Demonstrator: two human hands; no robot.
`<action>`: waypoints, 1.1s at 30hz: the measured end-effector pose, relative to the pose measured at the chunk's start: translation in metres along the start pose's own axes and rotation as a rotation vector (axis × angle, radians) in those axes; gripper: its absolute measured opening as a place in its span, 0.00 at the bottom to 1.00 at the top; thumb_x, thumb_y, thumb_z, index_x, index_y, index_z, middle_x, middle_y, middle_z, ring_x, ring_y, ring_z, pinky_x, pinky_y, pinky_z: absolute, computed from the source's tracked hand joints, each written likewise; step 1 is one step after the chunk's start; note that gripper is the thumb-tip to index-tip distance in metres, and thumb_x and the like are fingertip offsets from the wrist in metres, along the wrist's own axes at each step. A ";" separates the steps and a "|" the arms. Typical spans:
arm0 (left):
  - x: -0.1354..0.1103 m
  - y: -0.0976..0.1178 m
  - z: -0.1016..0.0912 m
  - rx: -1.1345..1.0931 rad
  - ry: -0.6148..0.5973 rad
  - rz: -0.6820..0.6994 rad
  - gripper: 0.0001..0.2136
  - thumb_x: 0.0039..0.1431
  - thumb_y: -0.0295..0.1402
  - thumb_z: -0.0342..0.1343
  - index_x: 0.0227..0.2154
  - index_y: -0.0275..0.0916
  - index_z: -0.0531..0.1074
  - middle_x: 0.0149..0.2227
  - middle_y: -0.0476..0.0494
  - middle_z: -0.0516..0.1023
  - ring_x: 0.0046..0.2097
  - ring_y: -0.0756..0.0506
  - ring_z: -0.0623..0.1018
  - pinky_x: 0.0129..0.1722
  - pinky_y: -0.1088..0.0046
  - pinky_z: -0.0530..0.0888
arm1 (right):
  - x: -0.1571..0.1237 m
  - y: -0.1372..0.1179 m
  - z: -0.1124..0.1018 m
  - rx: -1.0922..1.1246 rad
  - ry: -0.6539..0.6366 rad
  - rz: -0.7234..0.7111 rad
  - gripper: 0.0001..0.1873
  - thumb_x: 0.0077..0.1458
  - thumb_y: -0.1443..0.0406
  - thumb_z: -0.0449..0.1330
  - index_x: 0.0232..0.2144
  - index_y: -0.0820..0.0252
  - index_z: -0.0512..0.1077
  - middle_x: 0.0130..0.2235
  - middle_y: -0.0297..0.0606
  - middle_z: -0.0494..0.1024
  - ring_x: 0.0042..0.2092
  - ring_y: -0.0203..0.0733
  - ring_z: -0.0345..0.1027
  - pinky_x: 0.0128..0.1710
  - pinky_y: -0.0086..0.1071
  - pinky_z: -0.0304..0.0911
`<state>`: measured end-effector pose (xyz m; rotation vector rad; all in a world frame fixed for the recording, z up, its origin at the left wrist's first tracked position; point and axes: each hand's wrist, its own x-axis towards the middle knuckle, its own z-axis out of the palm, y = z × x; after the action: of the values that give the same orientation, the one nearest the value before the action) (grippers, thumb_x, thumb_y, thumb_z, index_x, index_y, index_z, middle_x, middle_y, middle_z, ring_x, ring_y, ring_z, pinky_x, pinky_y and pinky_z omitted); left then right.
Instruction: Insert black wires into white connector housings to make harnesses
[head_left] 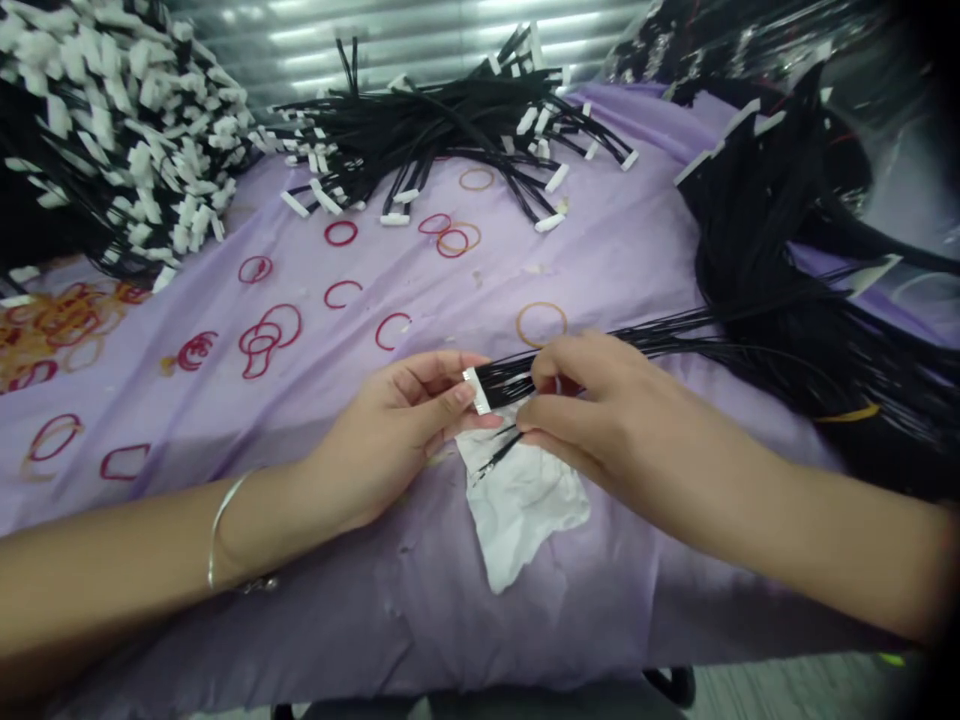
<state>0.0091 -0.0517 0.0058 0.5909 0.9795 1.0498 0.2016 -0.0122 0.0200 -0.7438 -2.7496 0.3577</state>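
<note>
My left hand (420,405) pinches a white plug connector (477,391) between thumb and fingers, its black wires leading off to the right. Close beside it, my right hand (585,400) has its fingers closed on a few loose black wires (499,453), whose bare metal-tipped ends point down and left. The wires from the connector pass behind the right fingers toward a large black wire bundle (757,260). Under both hands lies a crumpled white piece of paper or cloth (529,520).
A purple cloth (360,410) covers the table, with scattered red and yellow rubber bands (341,233). More rubber bands (71,325) are heaped at left. Finished-looking black cables with white connectors (450,120) lie at the back, and a tall pile of them (127,130) stands back left.
</note>
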 end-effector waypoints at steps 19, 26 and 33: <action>-0.001 -0.001 -0.005 0.085 -0.066 -0.022 0.06 0.55 0.27 0.60 0.37 0.37 0.76 0.35 0.46 0.80 0.36 0.51 0.78 0.39 0.79 0.74 | 0.008 -0.002 -0.027 0.687 0.004 0.289 0.06 0.54 0.66 0.59 0.31 0.56 0.77 0.35 0.30 0.78 0.38 0.32 0.71 0.35 0.24 0.65; -0.001 -0.003 -0.006 0.095 -0.093 -0.012 0.07 0.56 0.27 0.59 0.38 0.38 0.76 0.36 0.47 0.79 0.36 0.51 0.78 0.42 0.76 0.74 | 0.008 -0.002 -0.026 0.551 0.026 0.431 0.04 0.46 0.68 0.61 0.22 0.58 0.73 0.24 0.27 0.74 0.26 0.31 0.67 0.23 0.25 0.59; -0.001 -0.001 -0.005 0.078 -0.097 -0.013 0.06 0.56 0.26 0.60 0.36 0.39 0.77 0.36 0.49 0.78 0.36 0.52 0.78 0.41 0.78 0.75 | 0.008 0.003 -0.031 0.504 -0.018 0.485 0.04 0.45 0.67 0.60 0.21 0.58 0.73 0.20 0.28 0.73 0.20 0.31 0.63 0.16 0.24 0.55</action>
<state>0.0048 -0.0534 0.0027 0.6931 0.9411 0.9660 0.2064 -0.0003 0.0493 -1.2399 -2.2993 1.1036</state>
